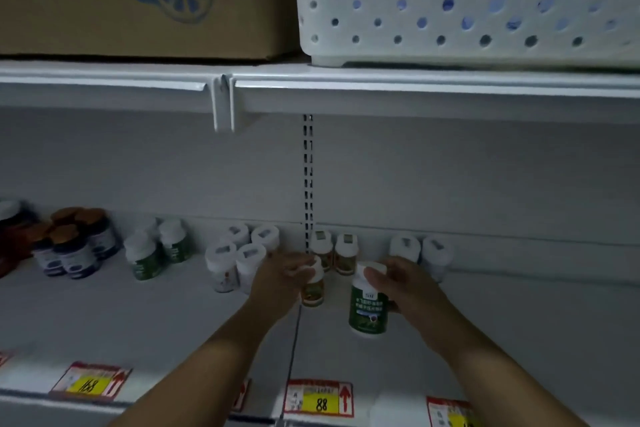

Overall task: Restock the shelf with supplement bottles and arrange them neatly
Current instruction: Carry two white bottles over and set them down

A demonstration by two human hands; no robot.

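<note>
My left hand (284, 279) grips the white cap of a small orange-labelled bottle (313, 291) that stands on the white shelf (173, 315). My right hand (405, 282) holds a larger green-labelled bottle (367, 310) by its cap and side, just above or on the shelf. Behind them, two more orange-labelled bottles (334, 253) stand against the back wall. Two white-capped bottles (420, 251) stand behind my right hand. Several white bottles (239, 256) are grouped to the left of my left hand.
Further left stand green bottles (156, 251) and dark bottles with brown caps (74, 246). Price tags (318, 399) line the shelf's front edge. On the shelf above sit a cardboard box (138, 0) and a white perforated basket (467, 3).
</note>
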